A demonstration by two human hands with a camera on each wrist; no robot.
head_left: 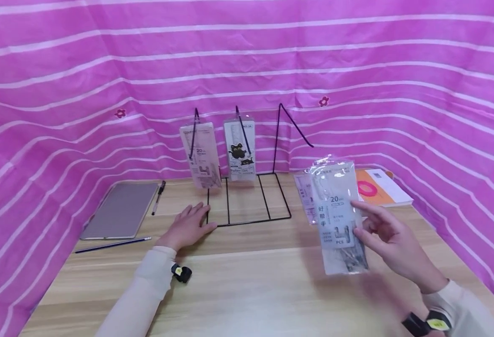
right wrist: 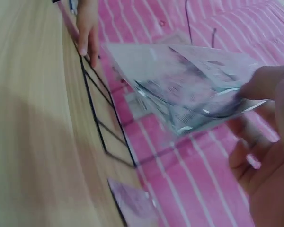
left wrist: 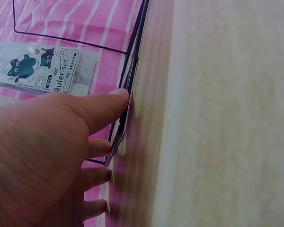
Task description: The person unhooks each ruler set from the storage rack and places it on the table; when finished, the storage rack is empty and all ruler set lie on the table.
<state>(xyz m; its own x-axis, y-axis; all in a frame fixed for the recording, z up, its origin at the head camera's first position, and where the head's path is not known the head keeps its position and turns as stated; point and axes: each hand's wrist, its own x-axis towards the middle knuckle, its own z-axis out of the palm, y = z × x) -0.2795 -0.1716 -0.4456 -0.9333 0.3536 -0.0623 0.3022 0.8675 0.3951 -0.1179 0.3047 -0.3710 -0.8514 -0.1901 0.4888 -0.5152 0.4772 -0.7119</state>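
Observation:
My right hand pinches the right edge of a clear ruler set packet marked 20 cm, holding it upright above the table. In the right wrist view, the packet spreads out from the thumb and fingers. My left hand rests at the front left corner of a black wire display rack, thumb and fingertips touching its base wire and the table. A pink ruler set packet hangs on the rack's left hook; a white ruler set packet with black cats hangs on the middle hook. The right hook is bare.
Behind the held packet lies a pink-purple packet, partly hidden, beside an orange and white book. To the left are a grey notebook, a black pen and a pencil. A pink striped curtain encloses the table.

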